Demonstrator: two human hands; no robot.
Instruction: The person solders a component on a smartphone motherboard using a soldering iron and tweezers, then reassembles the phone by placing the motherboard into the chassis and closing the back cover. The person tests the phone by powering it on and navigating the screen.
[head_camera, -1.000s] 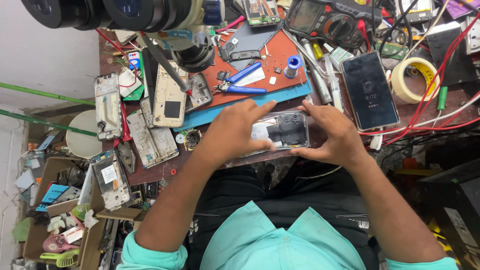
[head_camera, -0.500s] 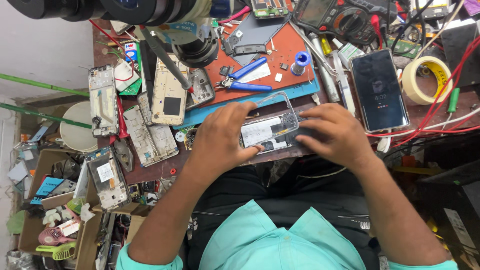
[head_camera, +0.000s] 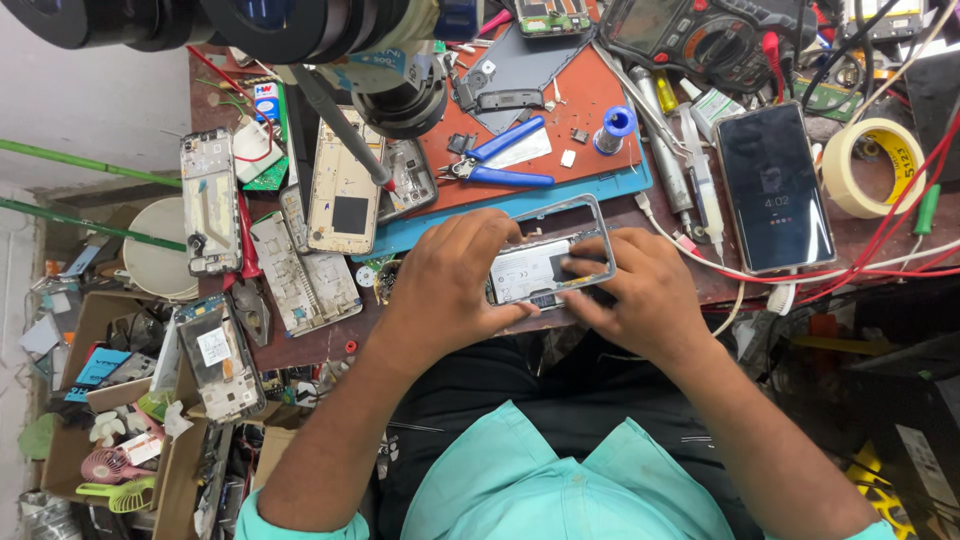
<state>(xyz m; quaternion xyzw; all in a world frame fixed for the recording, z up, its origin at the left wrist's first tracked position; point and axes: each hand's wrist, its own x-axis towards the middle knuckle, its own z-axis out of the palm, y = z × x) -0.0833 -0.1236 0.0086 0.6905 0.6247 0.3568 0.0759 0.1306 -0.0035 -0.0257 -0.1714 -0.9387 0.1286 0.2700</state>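
Cluttered bench (head_camera: 330, 345): opened phone (head_camera: 548, 262) btwn both hands, left hand (head_camera: 455, 275) & right hand (head_camera: 640, 295).

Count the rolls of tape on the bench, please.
1: a roll of tape lies at the bench's right side, beside the dark phone. Others may be hidden under clutter.

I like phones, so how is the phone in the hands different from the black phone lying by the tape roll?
The opened phone has its back off, showing a white battery and a grey frame; the black phone is closed, with a dark glassy face. The opened phone is held between the left hand and right hand; the black phone lies untouched on the bench. Both are slim rectangles of similar size.
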